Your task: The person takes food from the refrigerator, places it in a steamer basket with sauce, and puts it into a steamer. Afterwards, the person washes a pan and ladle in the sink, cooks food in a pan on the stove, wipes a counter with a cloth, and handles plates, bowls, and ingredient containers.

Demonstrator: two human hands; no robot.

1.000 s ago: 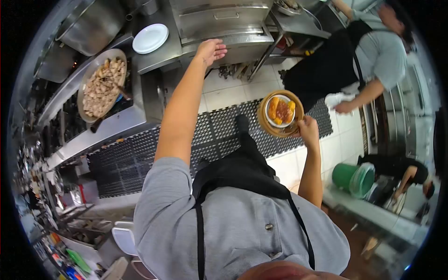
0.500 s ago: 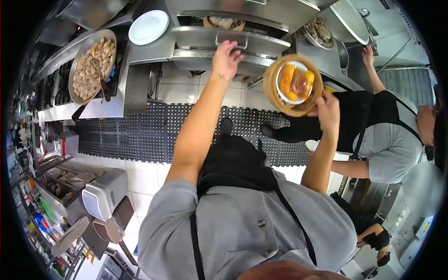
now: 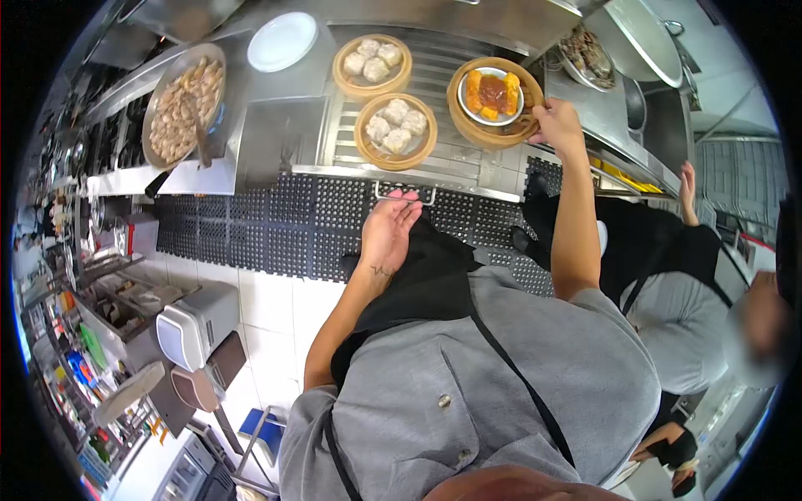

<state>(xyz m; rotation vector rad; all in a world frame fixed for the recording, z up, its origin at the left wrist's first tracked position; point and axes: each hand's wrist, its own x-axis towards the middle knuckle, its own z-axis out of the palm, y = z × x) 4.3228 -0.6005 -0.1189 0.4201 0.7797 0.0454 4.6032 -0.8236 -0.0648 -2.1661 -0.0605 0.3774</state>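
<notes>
My right hand (image 3: 557,127) grips the rim of a bamboo steamer basket (image 3: 465,125). Inside that basket sits a small white bowl (image 3: 473,114) of orange-yellow pieces topped with brown sauce (image 3: 493,93). The basket is over the right side of a pulled-out slatted metal drawer (image 3: 338,150); whether it rests on the slats I cannot tell. With its fingers curled at the drawer's wire handle (image 3: 433,197), my left hand (image 3: 389,230) is palm up. Two more bamboo steamers, one behind (image 3: 372,90) and one in front (image 3: 394,160), stand on the slats holding pale dumplings.
A pan of pale brown pieces (image 3: 180,113) is on the stove at left, its handle pointing toward me. A white plate stack (image 3: 282,42) stands on the counter. Close at my right is a co-worker (image 3: 677,284). Black perforated matting (image 3: 276,225) covers the floor.
My left hand has reached the handle and the drawer has slid out toward me, exposing two dumpling steamers. My right hand has moved the held basket forward over the drawer.
</notes>
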